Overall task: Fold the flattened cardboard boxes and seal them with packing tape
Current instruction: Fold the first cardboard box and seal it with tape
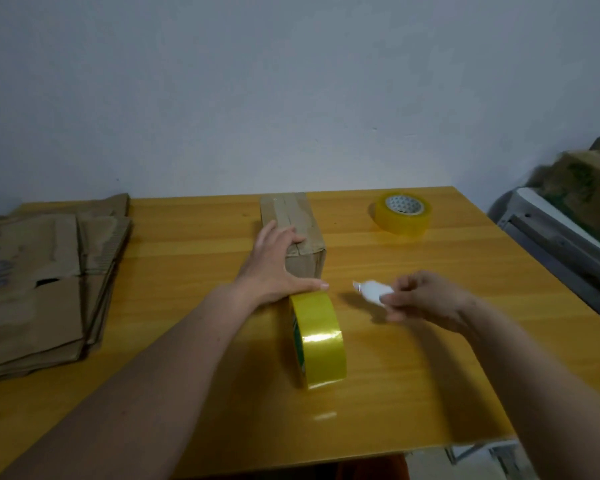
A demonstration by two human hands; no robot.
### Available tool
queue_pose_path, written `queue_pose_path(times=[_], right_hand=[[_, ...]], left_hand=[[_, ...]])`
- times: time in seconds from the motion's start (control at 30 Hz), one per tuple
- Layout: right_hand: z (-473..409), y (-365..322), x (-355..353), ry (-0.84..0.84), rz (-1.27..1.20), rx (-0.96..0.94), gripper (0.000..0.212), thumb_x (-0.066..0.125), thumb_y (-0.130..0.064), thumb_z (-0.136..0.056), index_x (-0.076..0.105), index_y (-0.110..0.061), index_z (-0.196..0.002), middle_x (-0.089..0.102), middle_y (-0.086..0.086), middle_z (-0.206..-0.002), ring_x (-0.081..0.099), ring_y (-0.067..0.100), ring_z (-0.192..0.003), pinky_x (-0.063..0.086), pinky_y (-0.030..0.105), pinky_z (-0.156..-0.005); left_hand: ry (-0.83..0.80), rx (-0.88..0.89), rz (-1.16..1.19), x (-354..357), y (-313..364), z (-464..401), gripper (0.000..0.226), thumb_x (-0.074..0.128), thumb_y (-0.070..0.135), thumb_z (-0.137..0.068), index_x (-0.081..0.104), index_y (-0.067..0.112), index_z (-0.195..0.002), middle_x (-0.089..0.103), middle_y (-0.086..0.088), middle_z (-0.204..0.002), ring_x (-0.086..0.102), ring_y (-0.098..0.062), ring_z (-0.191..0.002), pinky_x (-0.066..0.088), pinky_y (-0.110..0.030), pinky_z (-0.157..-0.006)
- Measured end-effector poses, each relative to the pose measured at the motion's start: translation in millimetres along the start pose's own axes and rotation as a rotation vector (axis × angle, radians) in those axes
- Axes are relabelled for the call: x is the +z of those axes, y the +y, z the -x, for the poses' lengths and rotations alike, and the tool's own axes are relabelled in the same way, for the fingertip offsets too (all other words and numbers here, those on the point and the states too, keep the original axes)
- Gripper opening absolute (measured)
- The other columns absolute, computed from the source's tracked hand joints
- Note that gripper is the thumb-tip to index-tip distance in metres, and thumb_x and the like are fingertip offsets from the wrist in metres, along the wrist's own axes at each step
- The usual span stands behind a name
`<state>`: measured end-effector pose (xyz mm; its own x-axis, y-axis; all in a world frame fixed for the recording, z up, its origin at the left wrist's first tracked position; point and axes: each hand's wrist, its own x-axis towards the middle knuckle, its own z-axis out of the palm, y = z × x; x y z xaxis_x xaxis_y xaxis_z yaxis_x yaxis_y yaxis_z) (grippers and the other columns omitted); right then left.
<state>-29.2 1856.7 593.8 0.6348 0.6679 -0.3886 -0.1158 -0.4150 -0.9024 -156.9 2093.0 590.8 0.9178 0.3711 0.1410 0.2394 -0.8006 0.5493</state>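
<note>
Two rolls of yellow tape on the wooden table [430,358]: near roll [317,339] standing on edge, mid-table, close to the front; far roll [402,212] lying flat toward the back right, core hole facing up. Between them, toward the back, one small folded box [300,220], long side running away from the camera, tape strip along its top seam, flaps at the near end closed.

Left hand [274,263] spread wide against the box: fingers laid over the top near corner, thumb stretched out flat on the table along the box's near end. Thumb tip just beside the top of the near roll, contact hard to judge. Grip loose, fingers mostly straight, pressing rather than clutching.

Right hand [426,301] off to the right of the near roll, just above the table, fingers curled, pinching a small white cutter [373,291] between thumb and fingertips. Cutter's tip pointing left toward the box, well apart from it. Blurred; blade detail not readable.

Stack of flattened boxes [42,282] at the left edge of the table, several sheets deep, edges uneven, blue print on the top sheet, partly overhanging the left side.

Off the table, far right: more boxes [586,181] piled on a grey frame [551,233], blurred. Plain pale wall [291,81] behind.
</note>
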Motion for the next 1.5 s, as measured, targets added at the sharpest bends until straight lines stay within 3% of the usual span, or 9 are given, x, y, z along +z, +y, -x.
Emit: queue_pose_path(times=[0.1,0.2,0.37,0.57,0.7,0.8,0.9,1.23,1.5], right_hand=[[-6,-26,33,0.048,-0.132,-0.321,0.008,0.059,-0.004,-0.089,0.059,-0.003,-0.097,0.068,0.014,-0.091,0.065,0.021,-0.082,0.054,0.027,-0.074],[-16,-54,72,0.108,0.094,-0.550,0.006,0.056,-0.010,-0.094,0.056,-0.016,-0.091,0.060,0.007,-0.091,0.056,0.016,-0.087,0.050,0.036,-0.080],[-30,-61,88,0.136,0.279,-0.547,0.020,0.056,-0.015,-0.094,0.048,-0.024,-0.078,0.050,-0.007,-0.074,0.045,0.008,-0.070,0.035,0.028,-0.064],[-31,-58,86,0.128,0.222,-0.534,0.016,0.059,-0.019,-0.093,0.054,-0.025,-0.079,0.056,0.001,-0.080,0.050,0.019,-0.079,0.047,0.046,-0.077],[-26,-60,86,0.175,0.284,-0.610,0.018,0.060,-0.017,-0.092,0.053,-0.025,-0.077,0.054,-0.006,-0.075,0.046,0.009,-0.070,0.036,0.024,-0.063],[-22,-58,85,0.268,0.300,-0.634,0.009,0.059,-0.016,-0.093,0.060,-0.025,-0.091,0.060,-0.006,-0.080,0.056,0.010,-0.075,0.046,0.025,-0.065],[-17,-54,82,0.141,0.136,-0.564,0.034,0.051,-0.004,-0.096,0.053,-0.023,-0.124,0.062,0.007,-0.073,0.058,0.016,-0.058,0.052,0.030,-0.055],[-15,-38,77,0.094,0.183,-0.488,0.028,0.065,-0.004,-0.087,0.064,-0.005,-0.115,0.066,0.013,-0.090,0.059,0.016,-0.066,0.052,0.021,-0.058],[-20,-37,86,0.242,0.362,-0.748,0.016,0.071,-0.015,-0.084,0.074,-0.026,-0.095,0.060,-0.002,-0.085,0.060,0.017,-0.076,0.052,0.033,-0.068]], left_hand=[[0.082,0.013,0.049,5,0,2,0.106,0.081,0.065,-0.052,0.041,0.025,-0.141,0.028,0.005,-0.155,0.005,-0.013,-0.146,0.015,-0.042,-0.120],[0.128,-0.004,0.092,8,0,3,0.121,0.084,0.061,-0.050,0.029,0.019,-0.149,0.022,-0.001,-0.156,0.005,-0.016,-0.147,0.015,-0.042,-0.120],[0.231,-0.244,0.206,5,12,15,0.142,0.092,0.047,-0.048,-0.003,0.031,-0.153,0.003,-0.002,-0.159,0.004,-0.022,-0.147,0.015,-0.040,-0.120],[0.168,-0.801,1.077,35,5,31,0.132,0.089,0.061,-0.021,0.045,0.012,-0.135,0.062,-0.008,-0.127,0.065,-0.026,-0.106,0.053,-0.043,-0.093],[0.147,-0.775,1.187,37,1,29,0.103,0.091,0.038,-0.042,0.052,0.007,-0.132,0.068,-0.011,-0.112,0.070,-0.025,-0.094,0.058,-0.035,-0.077],[0.158,-0.748,1.247,35,-4,26,0.082,0.086,0.018,-0.068,0.045,0.004,-0.138,0.065,-0.015,-0.119,0.070,-0.025,-0.095,0.056,-0.028,-0.065],[0.149,-0.742,1.267,36,-4,28,0.085,0.087,0.017,-0.065,0.045,0.007,-0.138,0.063,-0.016,-0.123,0.068,-0.026,-0.099,0.058,-0.035,-0.081],[0.241,-0.650,1.176,27,12,35,0.085,0.078,0.003,-0.076,0.031,0.020,-0.145,0.065,-0.007,-0.113,0.063,-0.022,-0.104,0.048,-0.044,-0.100],[0.171,-0.566,1.174,21,15,35,0.083,0.071,-0.003,-0.082,0.027,0.021,-0.150,0.069,-0.014,-0.105,0.066,-0.023,-0.102,0.048,-0.045,-0.101]])
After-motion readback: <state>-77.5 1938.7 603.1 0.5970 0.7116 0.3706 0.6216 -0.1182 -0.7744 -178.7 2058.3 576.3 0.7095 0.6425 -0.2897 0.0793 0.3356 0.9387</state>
